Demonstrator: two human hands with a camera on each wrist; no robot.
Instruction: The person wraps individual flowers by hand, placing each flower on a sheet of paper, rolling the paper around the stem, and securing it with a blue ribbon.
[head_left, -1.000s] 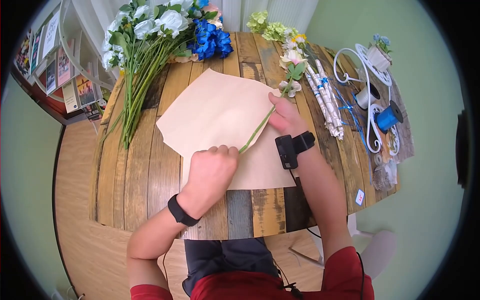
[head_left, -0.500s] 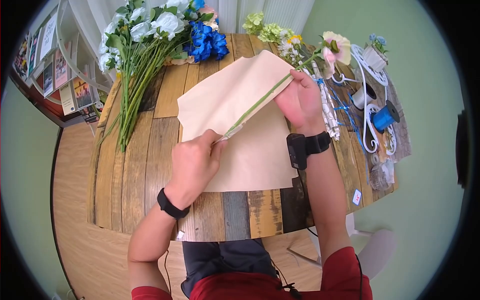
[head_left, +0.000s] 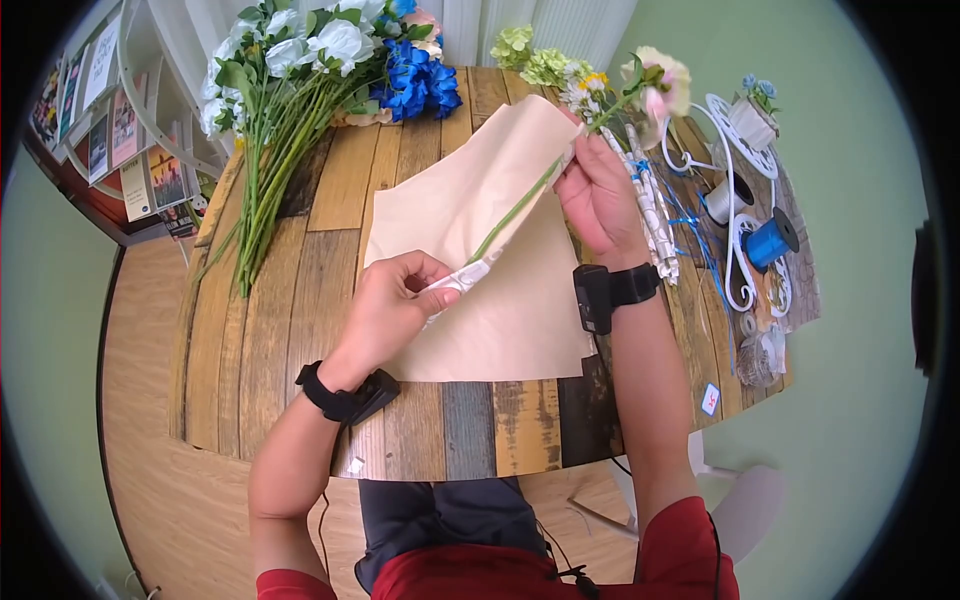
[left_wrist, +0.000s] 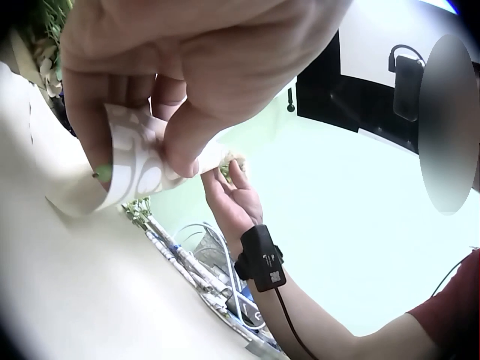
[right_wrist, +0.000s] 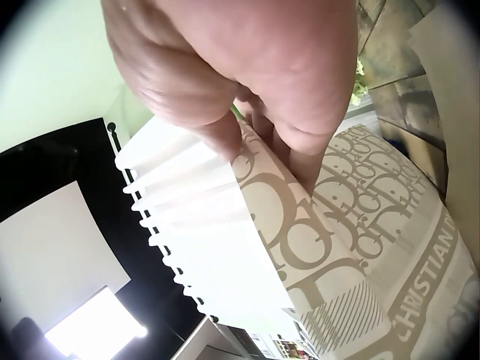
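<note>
A pale pink and cream flower sticks out past the upper right corner of a beige sheet of wrapping paper. Along the sheet's raised right edge lies its green stem. With thumb and fingers my left hand pinches the paper's edge, folded over the stem's lower end; a green stem tip shows there in the left wrist view. My right hand holds the upper corner and stem just below the bloom. Tan lettering covers the paper's underside in the right wrist view.
More beige paper lies flat beneath. White and blue flowers with long stems rest at the left back. At the right are paper-wrapped stems, a blue ribbon spool, a white scrolled metal stand and a small potted plant.
The flower and right hand have moved up and right. The paper's right edge has been lifted and folded over the stem's lower end, where the left hand now pinches it.
</note>
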